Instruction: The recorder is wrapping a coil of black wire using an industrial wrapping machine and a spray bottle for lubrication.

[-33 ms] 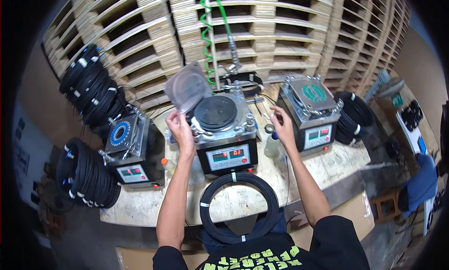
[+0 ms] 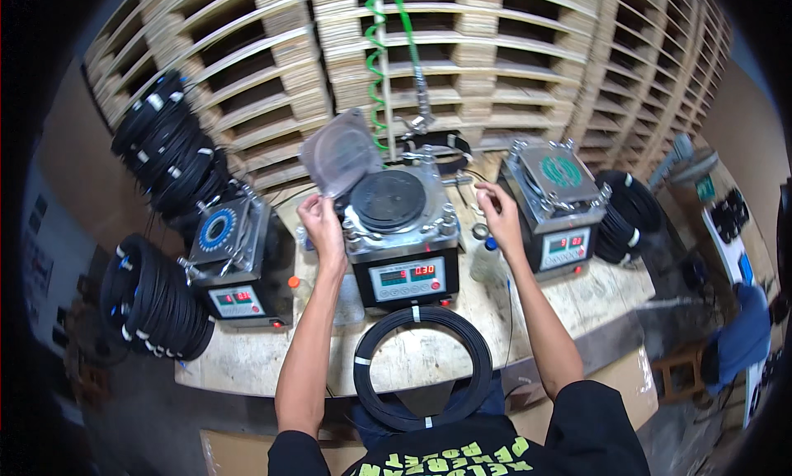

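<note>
My left hand (image 2: 322,228) pinches the lower corner of a square clear plastic lid (image 2: 340,150), which tilts beside the middle benchtop machine (image 2: 404,266). A round black disc (image 2: 388,200) lies exposed on that machine's top. My right hand (image 2: 501,220) hovers between the middle machine and the right machine (image 2: 559,220). Its fingers are bent and a little apart, with no object visible in them. Below it stands a clear bottle with a blue cap (image 2: 492,243). A black cable coil (image 2: 365,377) with white ties rests against the table's front edge, between my forearms.
A third machine (image 2: 235,266) stands at left, beside stacked black cable coils (image 2: 161,311). More coils (image 2: 629,216) lie at right. An orange-capped bottle (image 2: 294,283) is near my left forearm. Wooden pallets (image 2: 528,72) and a green air hose (image 2: 410,30) are behind. A person (image 2: 742,319) sits far right.
The view has shifted slightly, and the scene sits a little to the right in it. My hands hold nearly the same positions, with the lid still raised. The machines' red displays read differently.
</note>
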`<state>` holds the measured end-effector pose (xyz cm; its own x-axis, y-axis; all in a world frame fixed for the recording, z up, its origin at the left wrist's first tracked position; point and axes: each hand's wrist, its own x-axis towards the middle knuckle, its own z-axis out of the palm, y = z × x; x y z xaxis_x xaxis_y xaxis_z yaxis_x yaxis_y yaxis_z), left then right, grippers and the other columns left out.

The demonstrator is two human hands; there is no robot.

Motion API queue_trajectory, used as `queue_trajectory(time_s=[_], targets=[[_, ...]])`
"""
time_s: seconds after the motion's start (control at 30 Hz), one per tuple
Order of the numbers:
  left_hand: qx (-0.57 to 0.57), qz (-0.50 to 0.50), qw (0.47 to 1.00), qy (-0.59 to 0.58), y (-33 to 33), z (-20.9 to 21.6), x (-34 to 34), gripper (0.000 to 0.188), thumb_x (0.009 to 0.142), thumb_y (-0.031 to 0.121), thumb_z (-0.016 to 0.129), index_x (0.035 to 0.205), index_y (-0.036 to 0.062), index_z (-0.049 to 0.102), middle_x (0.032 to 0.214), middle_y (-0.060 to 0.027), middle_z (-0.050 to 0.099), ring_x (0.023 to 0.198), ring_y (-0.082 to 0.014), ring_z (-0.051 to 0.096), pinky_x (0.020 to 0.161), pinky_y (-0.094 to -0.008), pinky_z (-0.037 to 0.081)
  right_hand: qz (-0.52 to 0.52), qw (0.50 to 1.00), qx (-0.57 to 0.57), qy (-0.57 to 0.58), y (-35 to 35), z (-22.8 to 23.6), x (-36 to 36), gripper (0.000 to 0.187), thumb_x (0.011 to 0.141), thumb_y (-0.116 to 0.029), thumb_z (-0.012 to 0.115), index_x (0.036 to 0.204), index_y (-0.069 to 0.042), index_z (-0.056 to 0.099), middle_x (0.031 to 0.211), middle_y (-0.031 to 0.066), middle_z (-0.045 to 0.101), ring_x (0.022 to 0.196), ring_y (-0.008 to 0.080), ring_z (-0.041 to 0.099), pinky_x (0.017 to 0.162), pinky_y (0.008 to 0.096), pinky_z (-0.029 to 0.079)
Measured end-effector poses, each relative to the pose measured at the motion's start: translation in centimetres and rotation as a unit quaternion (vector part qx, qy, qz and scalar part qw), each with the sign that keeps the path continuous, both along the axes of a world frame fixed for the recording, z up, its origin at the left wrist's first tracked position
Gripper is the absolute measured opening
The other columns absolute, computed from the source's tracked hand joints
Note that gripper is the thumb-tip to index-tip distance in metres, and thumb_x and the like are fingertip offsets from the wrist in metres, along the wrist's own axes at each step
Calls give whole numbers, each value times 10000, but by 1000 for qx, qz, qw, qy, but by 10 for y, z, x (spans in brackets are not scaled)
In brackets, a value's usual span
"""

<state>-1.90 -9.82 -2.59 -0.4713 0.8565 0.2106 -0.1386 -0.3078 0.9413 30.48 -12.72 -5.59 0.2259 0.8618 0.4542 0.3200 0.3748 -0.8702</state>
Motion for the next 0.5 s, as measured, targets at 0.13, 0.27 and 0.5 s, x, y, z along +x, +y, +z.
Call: queue_trajectory(time_s=[0.13, 0.27, 0.5], targets=[[-14, -81, 987, 136, 20, -1, -34, 423, 894, 190, 666, 1243, -24, 559, 1057, -135, 683, 950, -181, 620, 857, -316, 470, 150, 989, -16, -13, 54, 96, -68, 267, 979, -259, 585, 1009, -21, 701, 622, 14, 593, 521, 79, 547, 469, 233, 436], [-107, -151, 929, 322, 36, -1, -55, 297, 835, 237, 743, 981, -21, 729, 834, -114, 735, 739, -171, 657, 697, -339, 502, 229, 969, -85, -23, 92, 152, -144, 352, 997, -296, 569, 1048, 41, 657, 607, 35, 584, 457, 81, 517, 403, 240, 396], [9, -68, 894, 443, 27, 8, -53, 337, 825, 266, 755, 862, -65, 702, 644, -203, 627, 566, -187, 574, 573, -358, 453, 180, 970, -153, 61, 98, 156, -193, 668, 902, -526, 646, 1159, 85, 558, 594, 84, 581, 439, 168, 591, 380, 285, 461]])
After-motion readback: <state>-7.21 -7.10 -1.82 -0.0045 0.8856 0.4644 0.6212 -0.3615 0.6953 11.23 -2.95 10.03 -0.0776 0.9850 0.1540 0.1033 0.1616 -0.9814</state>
